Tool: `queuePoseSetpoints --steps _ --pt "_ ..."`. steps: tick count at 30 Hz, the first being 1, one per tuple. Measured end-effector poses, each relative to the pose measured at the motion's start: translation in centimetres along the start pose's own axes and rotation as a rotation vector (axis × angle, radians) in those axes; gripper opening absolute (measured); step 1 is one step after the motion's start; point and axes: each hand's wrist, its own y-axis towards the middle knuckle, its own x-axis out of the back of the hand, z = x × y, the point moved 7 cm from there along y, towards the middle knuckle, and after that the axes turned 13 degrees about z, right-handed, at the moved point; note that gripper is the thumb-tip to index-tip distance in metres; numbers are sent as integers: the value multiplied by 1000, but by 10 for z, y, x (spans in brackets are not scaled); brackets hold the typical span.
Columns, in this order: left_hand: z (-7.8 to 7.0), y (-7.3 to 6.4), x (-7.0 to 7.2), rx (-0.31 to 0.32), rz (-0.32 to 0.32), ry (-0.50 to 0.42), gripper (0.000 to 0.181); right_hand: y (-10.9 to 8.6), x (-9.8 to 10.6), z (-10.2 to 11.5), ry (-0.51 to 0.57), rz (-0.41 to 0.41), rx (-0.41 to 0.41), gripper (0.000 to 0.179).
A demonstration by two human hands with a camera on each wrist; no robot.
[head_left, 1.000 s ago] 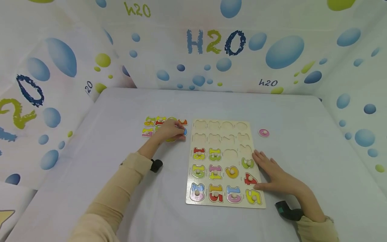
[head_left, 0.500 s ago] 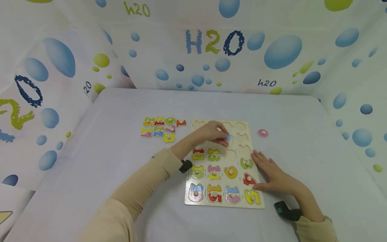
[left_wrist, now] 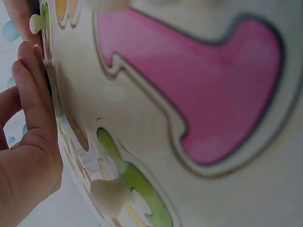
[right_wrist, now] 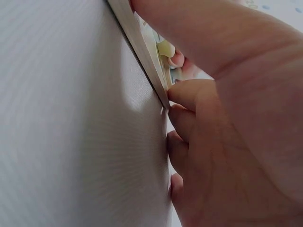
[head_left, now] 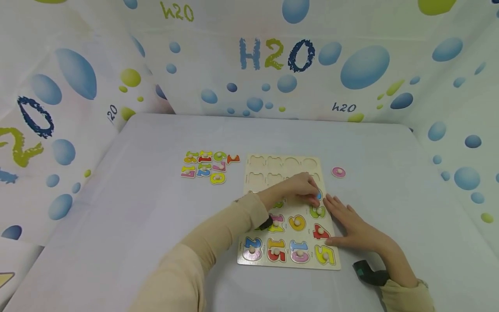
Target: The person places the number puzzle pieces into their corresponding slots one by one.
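Observation:
My left hand (head_left: 301, 187) reaches over the wooden number board (head_left: 269, 167) and pinches a blue number puzzle piece (head_left: 319, 194) at the right column, just above the green 3 (head_left: 317, 211). Fingers hide most of this piece, so its seating in the recess cannot be made out. In the left wrist view the same hand (left_wrist: 35, 142) is beside the board's face, with a pink figure close to the camera. My right hand (head_left: 354, 227) lies with fingers spread against the board's right edge; the right wrist view shows its thumb and fingertips touching that edge (right_wrist: 142, 52).
Several loose number pieces (head_left: 204, 169) lie in a group left of the board. A pink oval piece (head_left: 338, 172) is alone to its right. Lower recesses hold knobbed numbers, such as a yellow 5 (head_left: 325, 255). A patterned cloth (head_left: 249, 86) stands behind the table.
My left hand has carried the blue piece from the loose group rightward across the board to the right column. The right hand has stayed at the board's edge.

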Motion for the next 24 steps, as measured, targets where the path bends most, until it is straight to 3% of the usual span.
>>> queuePoseSetpoints --steps 9,16,20,24 --pt "2 3 0 43 -42 -23 14 0 0 1 -10 -3 -1 107" --pt "3 5 -2 62 -71 26 20 -1 0 1 -5 -8 3 107" --pt "0 -10 2 -33 -26 -133 35 -1 0 1 4 -7 1 107" --pt "4 -40 29 -141 4 -323 35 -1 0 1 4 -5 -3 106"
